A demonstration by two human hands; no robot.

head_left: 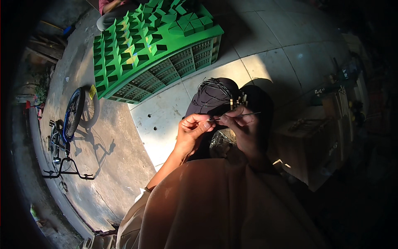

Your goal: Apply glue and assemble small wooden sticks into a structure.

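My left hand [192,129] is closed in a pinch, fingertips close to those of my right hand [239,124], above my lap. A thin dark cord [253,113] runs between both sets of fingertips, and its free end sticks out past my right hand. Draped over my left knee is a loose bundle of black cords [213,92]. Several short pale sticks or tubes [231,103] stand up just behind my right hand; what holds them is hidden. Below my hands a clear plastic bag [222,141] lies in my lap, its contents too dim to make out.
Ahead, a green board [166,56] carrying many green angular blocks rests on green plastic crates [182,64]. Behind it a person's arm [110,6] shows. A bicycle [68,133] is at left on the concrete. Brown boxes [302,145] stand in shadow at right.
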